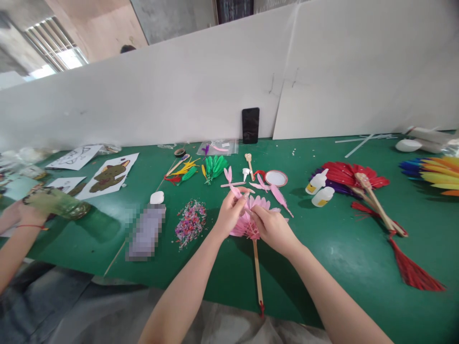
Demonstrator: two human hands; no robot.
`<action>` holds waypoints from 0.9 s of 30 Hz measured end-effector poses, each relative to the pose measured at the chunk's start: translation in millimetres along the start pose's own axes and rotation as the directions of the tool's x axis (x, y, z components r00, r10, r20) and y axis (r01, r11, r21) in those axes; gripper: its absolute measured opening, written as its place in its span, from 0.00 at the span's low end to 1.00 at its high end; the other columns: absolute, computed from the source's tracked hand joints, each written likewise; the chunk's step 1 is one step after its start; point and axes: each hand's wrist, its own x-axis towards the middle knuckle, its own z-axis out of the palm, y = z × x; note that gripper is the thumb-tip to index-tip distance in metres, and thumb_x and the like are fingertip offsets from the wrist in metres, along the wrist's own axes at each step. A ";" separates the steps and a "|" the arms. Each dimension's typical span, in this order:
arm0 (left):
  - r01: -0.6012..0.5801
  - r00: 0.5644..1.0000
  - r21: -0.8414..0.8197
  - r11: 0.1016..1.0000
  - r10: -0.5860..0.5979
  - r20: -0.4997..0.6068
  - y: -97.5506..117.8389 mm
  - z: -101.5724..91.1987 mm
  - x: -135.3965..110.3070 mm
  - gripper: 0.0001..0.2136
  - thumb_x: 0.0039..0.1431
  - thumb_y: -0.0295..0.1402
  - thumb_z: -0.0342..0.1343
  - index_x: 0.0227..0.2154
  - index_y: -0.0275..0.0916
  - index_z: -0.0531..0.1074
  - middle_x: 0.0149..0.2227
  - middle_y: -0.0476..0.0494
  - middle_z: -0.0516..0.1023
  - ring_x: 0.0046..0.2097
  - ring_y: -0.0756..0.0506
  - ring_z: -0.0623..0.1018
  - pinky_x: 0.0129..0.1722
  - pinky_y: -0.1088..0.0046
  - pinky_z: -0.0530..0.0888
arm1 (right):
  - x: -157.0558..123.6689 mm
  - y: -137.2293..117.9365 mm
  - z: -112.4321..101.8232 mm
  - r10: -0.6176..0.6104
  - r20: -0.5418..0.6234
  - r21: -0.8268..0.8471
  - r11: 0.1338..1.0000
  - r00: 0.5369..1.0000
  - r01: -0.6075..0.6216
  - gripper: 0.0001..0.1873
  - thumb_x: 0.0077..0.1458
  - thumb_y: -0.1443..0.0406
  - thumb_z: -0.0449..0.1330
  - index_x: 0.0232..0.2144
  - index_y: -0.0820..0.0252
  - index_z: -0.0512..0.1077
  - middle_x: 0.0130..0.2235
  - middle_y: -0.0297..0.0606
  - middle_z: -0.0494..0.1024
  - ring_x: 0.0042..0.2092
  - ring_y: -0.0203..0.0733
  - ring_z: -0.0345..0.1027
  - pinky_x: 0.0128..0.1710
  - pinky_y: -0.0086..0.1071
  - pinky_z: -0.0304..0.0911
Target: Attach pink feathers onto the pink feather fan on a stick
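A pink feather fan (253, 232) lies on the green table, its wooden handle pointing toward me. Over its top edge, my left hand (229, 213) pinches a loose pink feather (235, 192) between thumb and fingers. My right hand (270, 227) is closed just beside it, fingertips together above the fan; what they grip is hidden. Past the hands lie more pink feathers (280, 197), a white nozzle cap (245, 173), a small wooden stick (249, 165) and a round white lid with a red rim (276, 178).
Two white glue bottles (322, 196) and a red feather fan (353, 177) are on the right. Left are colourful sequins (191, 222), a blurred-out rectangular object (147, 232) and green feathers (215, 167). A phone (250, 125) leans on the white partition. Another person's hand (34, 212) works at far left.
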 end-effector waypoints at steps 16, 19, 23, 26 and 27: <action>0.010 0.999 -0.127 0.992 -0.016 -0.045 -3.1 7.6 -1.0 0.12 0.53 0.39 0.58 0.37 0.38 0.68 0.16 0.59 0.53 0.16 0.58 0.51 0.16 0.81 0.50 | 0.1 -9.0 3.0 0.147 -0.062 0.313 0.942 0.987 -0.121 0.15 0.62 0.62 0.43 0.22 0.55 0.50 0.19 0.29 0.58 0.19 0.34 0.53 0.21 0.28 0.48; -0.017 0.996 -0.107 0.994 0.008 -0.085 -6.6 8.7 -0.8 0.12 0.53 0.39 0.58 0.36 0.38 0.69 0.17 0.59 0.53 0.17 0.58 0.53 0.16 0.81 0.51 | -0.7 -9.0 6.2 0.182 -0.076 0.320 0.935 0.980 -0.149 0.16 0.62 0.61 0.43 0.22 0.55 0.51 0.18 0.29 0.58 0.19 0.34 0.54 0.21 0.28 0.49; -0.022 0.991 -0.097 0.995 0.009 -0.133 -7.9 10.4 -1.0 0.11 0.53 0.39 0.58 0.37 0.39 0.69 0.19 0.57 0.56 0.18 0.57 0.55 0.17 0.81 0.53 | -1.4 -8.8 7.8 0.229 -0.100 0.311 0.932 0.968 -0.188 0.16 0.62 0.61 0.44 0.22 0.55 0.53 0.17 0.28 0.58 0.18 0.34 0.53 0.20 0.28 0.48; -0.016 0.989 -0.107 0.994 0.000 -0.149 -6.9 11.2 -0.7 0.11 0.53 0.39 0.58 0.37 0.39 0.69 0.19 0.57 0.56 0.19 0.57 0.55 0.17 0.81 0.54 | -1.3 -8.5 6.2 0.245 -0.132 0.284 0.938 0.960 -0.200 0.15 0.62 0.62 0.44 0.22 0.56 0.54 0.18 0.29 0.59 0.18 0.34 0.54 0.20 0.28 0.49; -0.013 0.989 -0.115 0.993 -0.004 -0.150 -6.5 11.3 -0.4 0.11 0.53 0.39 0.58 0.37 0.39 0.69 0.19 0.57 0.55 0.19 0.58 0.55 0.17 0.81 0.54 | -1.1 -8.5 5.2 0.248 -0.139 0.278 0.939 0.959 -0.203 0.15 0.62 0.62 0.44 0.22 0.56 0.55 0.18 0.29 0.59 0.19 0.34 0.54 0.20 0.28 0.50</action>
